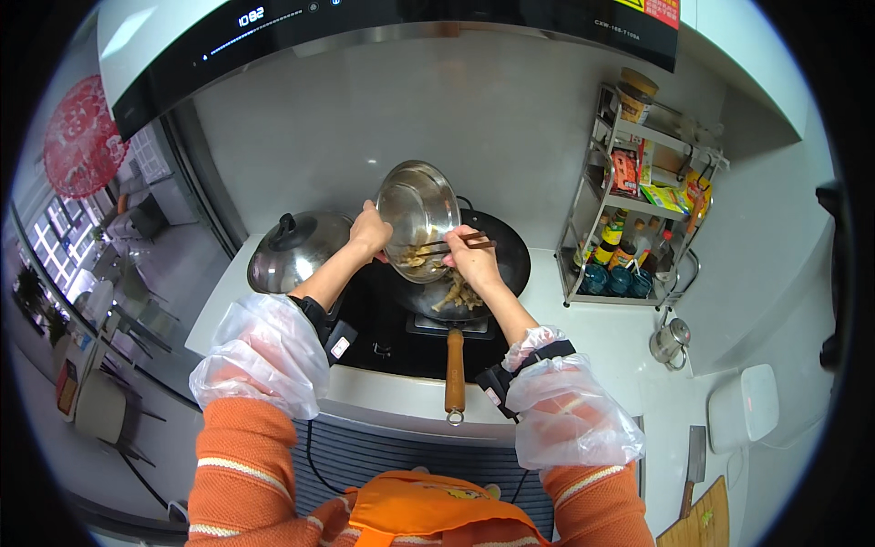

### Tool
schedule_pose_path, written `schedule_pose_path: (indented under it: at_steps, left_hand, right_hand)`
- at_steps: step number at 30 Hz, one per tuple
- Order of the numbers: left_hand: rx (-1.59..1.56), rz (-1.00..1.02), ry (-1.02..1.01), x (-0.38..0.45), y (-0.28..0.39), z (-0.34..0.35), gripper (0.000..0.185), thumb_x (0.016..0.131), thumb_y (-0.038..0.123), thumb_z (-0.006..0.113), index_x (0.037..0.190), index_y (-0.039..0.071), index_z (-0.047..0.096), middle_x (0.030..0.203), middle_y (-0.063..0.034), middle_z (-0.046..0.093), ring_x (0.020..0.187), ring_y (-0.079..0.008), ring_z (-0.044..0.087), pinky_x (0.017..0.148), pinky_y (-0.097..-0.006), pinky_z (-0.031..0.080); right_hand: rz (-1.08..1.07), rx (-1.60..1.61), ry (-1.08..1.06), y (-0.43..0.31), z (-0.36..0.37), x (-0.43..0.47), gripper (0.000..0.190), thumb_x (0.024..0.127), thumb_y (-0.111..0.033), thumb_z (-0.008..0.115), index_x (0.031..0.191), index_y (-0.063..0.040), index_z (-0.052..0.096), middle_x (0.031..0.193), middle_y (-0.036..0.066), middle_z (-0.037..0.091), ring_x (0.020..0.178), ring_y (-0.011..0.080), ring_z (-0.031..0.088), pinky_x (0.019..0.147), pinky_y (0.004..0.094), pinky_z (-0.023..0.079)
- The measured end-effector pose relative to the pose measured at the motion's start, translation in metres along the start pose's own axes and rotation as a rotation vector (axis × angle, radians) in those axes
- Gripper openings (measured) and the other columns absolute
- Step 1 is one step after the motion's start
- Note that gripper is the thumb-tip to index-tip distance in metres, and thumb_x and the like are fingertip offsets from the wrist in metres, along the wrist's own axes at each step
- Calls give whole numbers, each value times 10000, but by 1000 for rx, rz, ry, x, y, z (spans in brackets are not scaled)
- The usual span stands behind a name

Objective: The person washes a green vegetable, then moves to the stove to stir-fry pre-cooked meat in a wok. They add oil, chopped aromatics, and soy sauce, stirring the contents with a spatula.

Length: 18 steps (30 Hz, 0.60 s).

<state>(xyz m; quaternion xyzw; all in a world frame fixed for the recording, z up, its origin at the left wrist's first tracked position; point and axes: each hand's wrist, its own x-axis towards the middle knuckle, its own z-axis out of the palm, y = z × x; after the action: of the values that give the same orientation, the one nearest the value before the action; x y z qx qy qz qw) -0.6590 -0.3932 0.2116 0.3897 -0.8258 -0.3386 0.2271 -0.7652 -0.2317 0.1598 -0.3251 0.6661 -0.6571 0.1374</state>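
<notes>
My left hand (371,231) grips the rim of a stainless steel bowl (418,198), tipped over a black wok (514,256). Dark wooden chopsticks (456,245) are in my right hand (473,260), their tips inside the bowl at some brownish food pieces (412,258). More of the same food (459,294) lies in the wok below the bowl's lower edge; what it is I cannot tell exactly. The wok sits on a black gas cooktop (383,342), its wooden handle (454,376) pointing towards me. Part of the wok's inside is hidden by the bowl and my right hand.
A domed steel lid (307,249) with a black knob rests left of the wok. At right stands a metal spice rack (595,198) with bottles and packets. Farther right are a small steel pot (670,342), a cleaver (696,455) and a wooden cutting board (704,516). A range hood (410,17) hangs above.
</notes>
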Motion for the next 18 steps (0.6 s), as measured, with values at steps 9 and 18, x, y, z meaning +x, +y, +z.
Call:
schedule_pose_path:
  at_steps: [9,18]
  left_hand:
    - [-203,-127,170,-10,5,4,449,797,60,526,1203,-68,385,1074,-287,572,912,-409,632,657,-422,592]
    - [-986,-322,-528,-189,126,13,325,845,-51,410,1130,-201,365,1173,-283,466,1009,-370,601,830,-385,588]
  right_hand:
    - [-312,-231,72,-8,-119,-16,115,845,-201,587,848,-113,661,825,115,594,762,285,600,714,375,480]
    - [-808,-412,282,-142,-297,-199,141,848,21,509,949,12,607,849,113,562,692,170,554,635,281,458]
